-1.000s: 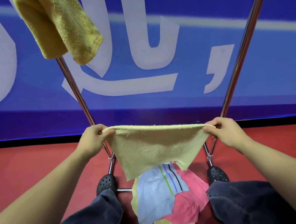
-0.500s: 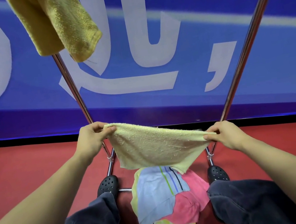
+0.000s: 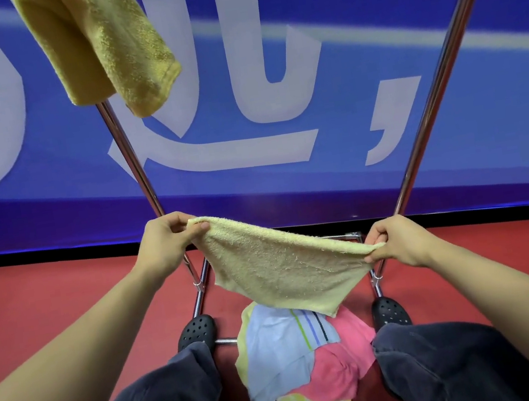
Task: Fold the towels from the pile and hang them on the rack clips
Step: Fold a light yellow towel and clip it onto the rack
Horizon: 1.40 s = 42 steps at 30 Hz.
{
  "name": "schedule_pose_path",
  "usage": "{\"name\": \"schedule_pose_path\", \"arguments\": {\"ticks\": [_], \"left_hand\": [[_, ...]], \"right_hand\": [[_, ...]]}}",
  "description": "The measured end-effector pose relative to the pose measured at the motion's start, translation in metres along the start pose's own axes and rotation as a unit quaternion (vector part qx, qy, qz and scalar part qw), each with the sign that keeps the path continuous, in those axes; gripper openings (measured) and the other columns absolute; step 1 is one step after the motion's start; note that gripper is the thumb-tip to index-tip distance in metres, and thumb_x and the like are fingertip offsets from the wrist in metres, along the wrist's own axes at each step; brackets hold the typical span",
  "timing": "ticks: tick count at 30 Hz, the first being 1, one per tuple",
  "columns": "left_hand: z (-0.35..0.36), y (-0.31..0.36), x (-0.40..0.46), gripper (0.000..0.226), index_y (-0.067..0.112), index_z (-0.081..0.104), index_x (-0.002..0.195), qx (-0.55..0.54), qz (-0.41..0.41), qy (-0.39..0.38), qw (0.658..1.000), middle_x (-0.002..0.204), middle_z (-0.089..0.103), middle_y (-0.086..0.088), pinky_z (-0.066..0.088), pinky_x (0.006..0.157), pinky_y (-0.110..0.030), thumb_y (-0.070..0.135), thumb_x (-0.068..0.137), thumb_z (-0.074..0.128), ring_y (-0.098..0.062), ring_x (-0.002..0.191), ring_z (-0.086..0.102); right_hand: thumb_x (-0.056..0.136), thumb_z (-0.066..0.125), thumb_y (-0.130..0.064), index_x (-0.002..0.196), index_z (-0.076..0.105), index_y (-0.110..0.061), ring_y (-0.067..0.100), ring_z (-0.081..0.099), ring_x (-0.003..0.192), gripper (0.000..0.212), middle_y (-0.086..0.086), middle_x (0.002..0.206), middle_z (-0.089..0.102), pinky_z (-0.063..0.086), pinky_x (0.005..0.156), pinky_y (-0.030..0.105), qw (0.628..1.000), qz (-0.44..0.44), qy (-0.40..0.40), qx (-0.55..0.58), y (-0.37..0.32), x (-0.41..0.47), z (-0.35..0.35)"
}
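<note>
The left hand [image 3: 166, 243] and right hand [image 3: 398, 243] each pinch a corner of the pale yellow towel [image 3: 280, 267], stretched between them. Bring corners together evenly; it probably sags toward the pile [image 3: 302, 360] below.

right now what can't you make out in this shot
- Rack clips: head view, cut off by the top edge above the hanging mustard towel.
- Pile: its top is hidden behind the pale yellow towel held by the left hand and right hand.
- Shoes: partly covered by trouser legs.
</note>
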State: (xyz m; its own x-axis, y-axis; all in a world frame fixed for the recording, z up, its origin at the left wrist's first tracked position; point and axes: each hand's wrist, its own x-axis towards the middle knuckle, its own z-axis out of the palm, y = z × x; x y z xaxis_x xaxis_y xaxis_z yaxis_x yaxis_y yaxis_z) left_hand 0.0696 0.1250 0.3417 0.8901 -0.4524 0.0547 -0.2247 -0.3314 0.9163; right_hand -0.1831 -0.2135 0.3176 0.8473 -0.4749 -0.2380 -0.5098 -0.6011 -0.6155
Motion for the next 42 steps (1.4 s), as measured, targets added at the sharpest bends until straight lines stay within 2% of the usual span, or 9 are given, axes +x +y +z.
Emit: {"name": "schedule_pose_path", "arguments": {"ticks": [4, 8, 13, 17, 21, 26, 31, 38, 42], "left_hand": [[-0.001, 0.003, -0.001, 0.012, 0.015, 0.077, 0.086, -0.040, -0.012, 0.025, 0.999, 0.087, 0.078, -0.008, 0.061, 0.086, -0.037, 0.025, 0.084, 0.084, -0.024, 0.087, 0.076], [0.001, -0.001, -0.002, 0.019, 0.004, 0.075, 0.090, -0.091, -0.025, 0.048, 0.994, 0.092, 0.076, -0.018, 0.061, 0.080, -0.033, 0.022, 0.086, 0.081, -0.023, 0.083, 0.074], [0.008, -0.010, -0.001, 0.013, 0.008, 0.077, 0.093, -0.140, -0.047, 0.061, 0.987, 0.097, 0.078, -0.013, 0.060, 0.082, -0.034, 0.021, 0.094, 0.074, -0.022, 0.089, 0.074], [0.027, -0.018, -0.004, 0.015, 0.007, 0.075, 0.095, -0.163, -0.065, 0.078, 0.981, 0.090, 0.075, -0.008, 0.057, 0.072, -0.025, 0.021, 0.096, 0.071, -0.018, 0.081, 0.070], [0.056, -0.032, -0.009, 0.022, 0.000, 0.074, 0.088, -0.190, -0.108, 0.145, 0.965, 0.077, 0.067, -0.012, 0.057, 0.069, -0.035, 0.022, 0.091, 0.076, -0.022, 0.071, 0.062], [0.095, -0.037, -0.020, 0.018, -0.001, 0.075, 0.086, -0.197, -0.110, 0.137, 0.964, 0.068, 0.065, -0.006, 0.053, 0.052, -0.016, 0.016, 0.091, 0.076, -0.007, 0.056, 0.060], [0.124, -0.048, -0.026, 0.017, 0.000, 0.075, 0.091, -0.226, -0.136, 0.108, 0.959, 0.080, 0.071, -0.010, 0.065, 0.071, -0.031, 0.016, 0.096, 0.071, -0.016, 0.074, 0.066], [0.162, -0.040, -0.030, 0.024, -0.001, 0.071, 0.090, -0.201, -0.114, 0.034, 0.972, 0.072, 0.059, -0.009, 0.058, 0.078, -0.053, 0.017, 0.101, 0.060, -0.017, 0.070, 0.056], [0.168, -0.027, -0.035, 0.014, 0.012, 0.078, 0.087, -0.198, -0.088, 0.027, 0.976, 0.066, 0.062, -0.004, 0.051, 0.068, -0.036, 0.014, 0.096, 0.068, -0.013, 0.063, 0.053]], "right_hand": [[0.071, 0.092, -0.021, 0.073, 0.077, -0.019, 0.013, 0.064, 0.068, 0.015, 0.003, 0.071, 0.076, 0.048, 0.068, 0.028, 0.995, -0.013, 0.014, 0.097, 0.007, -0.007, -0.008], [0.071, 0.088, -0.016, 0.086, 0.079, -0.006, 0.017, 0.071, 0.087, 0.020, 0.013, 0.091, 0.079, 0.055, 0.089, 0.028, 0.958, -0.003, 0.054, 0.282, 0.016, -0.012, -0.003], [0.064, 0.084, -0.022, 0.103, 0.072, 0.009, 0.018, 0.066, 0.088, 0.052, 0.017, 0.097, 0.072, 0.058, 0.078, 0.017, 0.855, 0.022, 0.089, 0.510, 0.023, -0.002, 0.008], [0.091, 0.074, -0.015, 0.101, 0.075, -0.004, 0.012, 0.066, 0.084, 0.015, 0.006, 0.093, 0.075, 0.053, 0.076, 0.021, 0.863, 0.050, 0.191, 0.465, 0.017, 0.007, 0.024], [0.088, 0.078, -0.016, 0.102, 0.076, -0.004, 0.009, 0.071, 0.076, 0.019, 0.008, 0.091, 0.076, 0.056, 0.066, 0.018, 0.855, 0.083, 0.235, 0.454, 0.008, 0.014, 0.042], [0.086, 0.079, -0.012, 0.101, 0.076, -0.001, 0.017, 0.074, 0.079, 0.019, 0.013, 0.090, 0.078, 0.063, 0.071, 0.025, 0.830, 0.107, 0.235, 0.494, -0.007, 0.020, 0.059], [0.088, 0.077, -0.010, 0.098, 0.077, -0.002, 0.017, 0.071, 0.081, 0.013, 0.013, 0.093, 0.078, 0.064, 0.073, 0.029, 0.835, 0.107, 0.228, 0.489, -0.024, 0.025, 0.075], [0.093, 0.070, -0.006, 0.086, 0.077, -0.011, 0.014, 0.068, 0.078, 0.011, 0.003, 0.077, 0.076, 0.059, 0.088, 0.049, 0.881, 0.061, 0.156, 0.442, -0.057, 0.033, 0.100], [0.094, 0.069, -0.008, 0.088, 0.077, -0.016, 0.021, 0.076, 0.088, 0.013, 0.005, 0.087, 0.080, 0.060, 0.090, 0.050, 0.903, 0.022, 0.134, 0.409, -0.069, 0.037, 0.111]]}}
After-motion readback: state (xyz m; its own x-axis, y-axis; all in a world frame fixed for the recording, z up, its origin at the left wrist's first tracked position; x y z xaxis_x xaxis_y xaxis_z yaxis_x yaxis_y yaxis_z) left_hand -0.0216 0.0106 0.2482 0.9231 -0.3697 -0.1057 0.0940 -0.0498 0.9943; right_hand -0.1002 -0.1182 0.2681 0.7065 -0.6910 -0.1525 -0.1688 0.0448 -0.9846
